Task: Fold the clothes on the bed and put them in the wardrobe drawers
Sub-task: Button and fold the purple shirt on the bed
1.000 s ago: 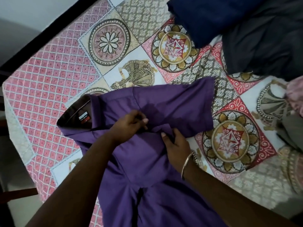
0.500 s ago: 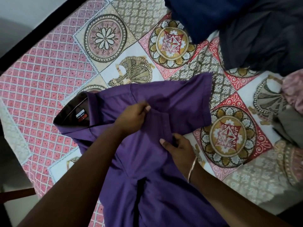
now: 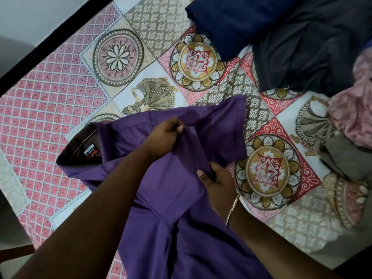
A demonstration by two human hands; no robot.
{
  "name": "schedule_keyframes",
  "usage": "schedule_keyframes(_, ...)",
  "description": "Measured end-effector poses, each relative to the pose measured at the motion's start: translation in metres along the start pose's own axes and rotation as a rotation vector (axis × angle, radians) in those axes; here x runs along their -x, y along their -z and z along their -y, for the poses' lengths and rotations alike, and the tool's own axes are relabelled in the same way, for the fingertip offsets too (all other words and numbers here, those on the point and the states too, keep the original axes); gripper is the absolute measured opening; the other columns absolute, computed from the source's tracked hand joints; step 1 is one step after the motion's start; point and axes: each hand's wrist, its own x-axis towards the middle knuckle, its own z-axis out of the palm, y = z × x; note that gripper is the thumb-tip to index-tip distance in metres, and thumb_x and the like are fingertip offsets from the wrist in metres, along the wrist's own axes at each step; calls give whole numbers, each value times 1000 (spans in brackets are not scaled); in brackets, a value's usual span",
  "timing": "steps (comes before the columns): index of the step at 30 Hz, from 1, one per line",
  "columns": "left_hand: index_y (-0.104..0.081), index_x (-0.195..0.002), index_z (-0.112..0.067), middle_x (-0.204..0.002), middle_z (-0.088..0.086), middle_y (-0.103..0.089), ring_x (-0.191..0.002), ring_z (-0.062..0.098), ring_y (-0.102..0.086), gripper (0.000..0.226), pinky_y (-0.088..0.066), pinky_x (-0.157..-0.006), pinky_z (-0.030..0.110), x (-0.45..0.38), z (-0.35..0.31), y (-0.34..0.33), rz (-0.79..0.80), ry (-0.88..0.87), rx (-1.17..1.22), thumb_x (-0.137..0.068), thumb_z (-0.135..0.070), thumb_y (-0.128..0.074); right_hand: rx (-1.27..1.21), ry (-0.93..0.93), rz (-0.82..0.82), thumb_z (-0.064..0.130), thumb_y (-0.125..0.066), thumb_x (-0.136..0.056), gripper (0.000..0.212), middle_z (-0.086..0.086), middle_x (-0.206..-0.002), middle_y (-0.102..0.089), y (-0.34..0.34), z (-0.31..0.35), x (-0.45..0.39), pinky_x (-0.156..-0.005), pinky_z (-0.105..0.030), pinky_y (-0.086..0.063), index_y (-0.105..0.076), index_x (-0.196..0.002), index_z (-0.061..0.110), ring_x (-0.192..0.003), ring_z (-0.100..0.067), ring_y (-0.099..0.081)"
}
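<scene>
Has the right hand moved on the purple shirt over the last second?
Yes. The right hand slid back toward the person, away from the shirt's collar label, along the fold it pinches.

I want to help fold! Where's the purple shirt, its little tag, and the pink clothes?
purple shirt [image 3: 171, 178]: head view, on the flat front panel between the hands.
tag [image 3: 91, 153]: head view, on the label inside the collar.
pink clothes [image 3: 356, 115]: head view, on the crumpled middle, right edge.

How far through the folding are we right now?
Early on. Nothing in view looks folded or put away; no wardrobe shows. In hand: the purple shirt lies on the bedspread, the left hand and right hand pinching a crease beside its sleeve. Left: the navy garment, black garment, pink cloth and olive cloth lie heaped.
</scene>
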Motion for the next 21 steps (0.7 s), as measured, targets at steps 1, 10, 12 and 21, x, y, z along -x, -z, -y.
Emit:
schedule_keyframes(1,-57,-83,-14,-67,1,-53,-59,12,-45,21,-36,-61,28,-3,-5,-1,27,41,89,-102,-13,-50,-37,-8,7,17,-63,-93,10,9,-94,-75,0,5,-4,-87,-32,-53,-69,-100,20,-92,-6,-69)
schedule_keyframes(10,-63,-86,-24,-80,-4,-63,-78,13,-54,13,-34,-66,26,-57,-58,-17,-104,-179,-205,-98,-24,-59,9,4,-101,23,-65,-82,15,9,-95,-72,36,31,-47,-90,-39,-53,-63,-95,31,-93,-16,-66)
schedule_keyframes(12,-64,-87,-24,-83,-1,-66,-79,15,-55,11,-35,-67,27,-69,-65,-31,-155,-212,-201,-97,-22,-60,33,36,-136,14,-66,-80,21,6,-88,-73,44,32,-52,-83,-40,-55,-62,-88,34,-85,-16,-68)
schedule_keyframes(21,-68,-106,-26,-102,0,-71,-93,21,-63,16,-47,-76,32,-99,-78,-75,-42,-343,-350,-95,-35,-60,354,103,-376,6,-64,-82,21,-3,-90,-67,70,28,-54,-67,-30,-37,-63,-100,18,-86,-29,-60)
